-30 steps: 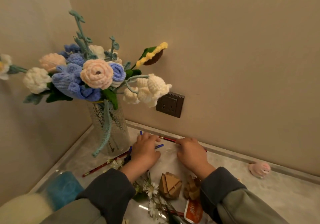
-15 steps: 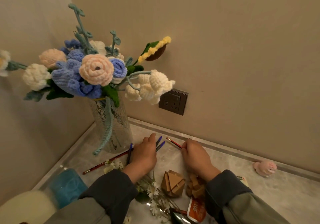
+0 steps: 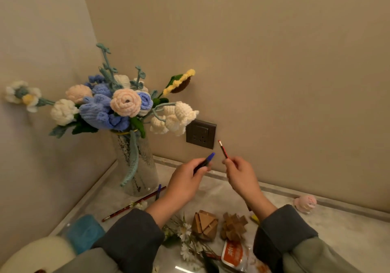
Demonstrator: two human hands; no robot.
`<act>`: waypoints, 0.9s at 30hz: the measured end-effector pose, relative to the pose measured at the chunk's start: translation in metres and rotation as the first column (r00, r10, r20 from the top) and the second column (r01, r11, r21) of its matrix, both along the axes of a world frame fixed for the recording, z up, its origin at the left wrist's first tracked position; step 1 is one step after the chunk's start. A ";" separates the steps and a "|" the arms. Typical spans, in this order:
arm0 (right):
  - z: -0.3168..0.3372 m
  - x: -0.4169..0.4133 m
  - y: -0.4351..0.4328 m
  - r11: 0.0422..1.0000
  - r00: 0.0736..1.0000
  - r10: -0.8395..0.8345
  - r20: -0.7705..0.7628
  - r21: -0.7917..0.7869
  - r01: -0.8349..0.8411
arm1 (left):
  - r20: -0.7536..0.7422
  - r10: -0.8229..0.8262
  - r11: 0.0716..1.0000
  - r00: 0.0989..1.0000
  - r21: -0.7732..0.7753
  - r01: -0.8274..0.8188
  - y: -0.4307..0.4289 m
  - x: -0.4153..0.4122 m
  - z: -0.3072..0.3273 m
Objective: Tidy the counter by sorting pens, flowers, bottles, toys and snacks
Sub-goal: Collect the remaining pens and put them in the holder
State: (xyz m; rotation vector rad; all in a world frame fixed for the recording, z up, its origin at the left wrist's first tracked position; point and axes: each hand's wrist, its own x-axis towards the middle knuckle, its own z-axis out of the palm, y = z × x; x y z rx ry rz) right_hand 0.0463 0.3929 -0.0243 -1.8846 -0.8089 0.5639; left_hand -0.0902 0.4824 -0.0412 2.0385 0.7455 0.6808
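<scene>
My left hand (image 3: 185,180) is raised above the counter and grips a blue pen (image 3: 205,161), its blue cap pointing up and right. My right hand (image 3: 242,175) is raised beside it and pinches a red pencil (image 3: 223,149) that points up. A second red pencil (image 3: 135,203) and another blue pen (image 3: 158,191) lie on the marble counter (image 3: 337,226) by the glass vase (image 3: 137,167) of crocheted flowers (image 3: 124,102). Loose white daisies (image 3: 185,234) lie near my left sleeve.
Two wooden puzzle toys (image 3: 203,224) (image 3: 233,226) sit at the front, an orange snack packet (image 3: 233,253) below them. A pink toy (image 3: 305,203) rests by the back wall on the right. A blue bottle (image 3: 83,232) is at the front left. A wall socket (image 3: 201,133) is behind my hands.
Both hands have lifted off the counter: the left hand picked up a blue pen, the right hand a red pencil. The camera view has tilted upward.
</scene>
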 end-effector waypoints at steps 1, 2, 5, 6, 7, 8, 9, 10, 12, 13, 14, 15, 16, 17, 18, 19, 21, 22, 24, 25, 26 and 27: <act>0.011 0.000 -0.006 1.000 0.991 0.010 -0.136 0.013 -0.009 | 0.022 -0.020 0.999 1.000 0.046 0.019 -0.006 0.000 0.007; 0.021 0.000 -0.014 0.999 0.968 0.037 -0.249 0.018 -0.033 | 0.028 -0.032 0.994 0.999 0.107 0.029 -0.012 0.000 0.013; 0.045 -0.003 -0.042 0.994 0.897 0.106 -0.428 0.013 -0.111 | 0.007 -0.012 0.933 1.000 0.361 0.009 -0.033 0.003 0.031; 0.048 -0.004 -0.051 0.992 0.885 0.111 -0.452 0.001 -0.125 | -0.001 -0.013 0.913 1.000 0.408 0.013 -0.040 0.004 0.037; 0.050 -0.005 -0.059 0.991 0.878 0.109 -0.467 -0.013 -0.130 | -0.008 -0.038 0.909 0.999 0.416 0.038 -0.047 0.005 0.042; 0.051 -0.004 -0.068 0.991 0.874 0.103 -0.475 -0.022 -0.128 | -0.013 -0.080 0.917 0.997 0.391 0.078 -0.054 0.007 0.047; 0.051 -0.003 -0.076 0.992 0.870 0.097 -0.483 -0.025 -0.125 | -0.022 -0.118 0.928 0.993 0.353 0.118 -0.061 0.009 0.050; 0.050 -0.001 -0.084 0.992 0.867 0.092 -0.490 -0.025 -0.120 | -0.042 -0.142 0.936 0.989 0.320 0.148 -0.068 0.011 0.052; 0.050 0.004 -0.102 0.993 0.860 0.083 -0.503 -0.026 -0.111 | -0.086 -0.161 0.932 0.983 0.314 0.180 -0.082 0.016 0.054; 0.050 0.007 -0.111 0.995 0.859 0.074 -0.507 -0.024 -0.099 | -0.099 -0.173 0.926 0.980 0.323 0.196 -0.088 0.019 0.055; 0.051 0.010 -0.119 0.997 0.859 0.060 -0.508 -0.014 -0.078 | -0.110 -0.197 0.918 0.974 0.328 0.222 -0.095 0.022 0.055; 0.052 0.014 -0.129 0.999 0.860 0.041 -0.508 -0.002 -0.048 | -0.122 -0.230 0.908 0.965 0.329 0.258 -0.103 0.027 0.056; 0.053 0.018 -0.138 1.000 0.863 0.018 -0.504 0.011 -0.014 | -0.126 -0.272 0.899 0.954 0.319 0.299 -0.111 0.032 0.058; 0.055 0.023 -0.147 1.000 0.868 -0.006 -0.497 0.021 0.020 | -0.121 -0.317 0.894 0.941 0.294 0.339 -0.120 0.039 0.060; 0.056 0.028 -0.153 0.998 0.871 -0.027 -0.491 0.034 0.050 | -0.109 -0.361 0.888 0.926 0.264 0.377 -0.128 0.044 0.061; 0.059 0.035 -0.164 0.995 0.872 -0.046 -0.488 0.053 0.082 | -0.093 -0.410 0.878 0.907 0.231 0.420 -0.140 0.052 0.063; 0.064 0.049 -0.184 0.986 0.858 -0.044 -0.511 0.115 0.120 | -0.080 -0.483 0.853 0.872 0.181 0.490 -0.162 0.068 0.066; 0.066 0.056 -0.194 0.977 0.840 -0.032 -0.541 0.162 0.142 | -0.086 -0.502 0.845 0.861 0.166 0.509 -0.175 0.077 0.068; 0.072 0.070 -0.213 0.945 0.795 -0.015 -0.606 0.251 0.209 | -0.081 -0.505 0.849 0.860 0.135 0.511 -0.197 0.096 0.070; 0.073 0.076 -0.223 0.929 0.779 -0.012 -0.627 0.280 0.240 | -0.053 -0.499 0.859 0.865 0.103 0.501 -0.209 0.106 0.070; 0.075 0.083 -0.232 0.918 0.767 -0.010 -0.642 0.299 0.262 | -0.012 -0.496 0.866 0.868 0.062 0.496 -0.219 0.116 0.070; 0.076 0.088 -0.241 0.911 0.761 -0.008 -0.649 0.309 0.273 | 0.032 -0.500 0.866 0.865 0.017 0.500 -0.230 0.125 0.071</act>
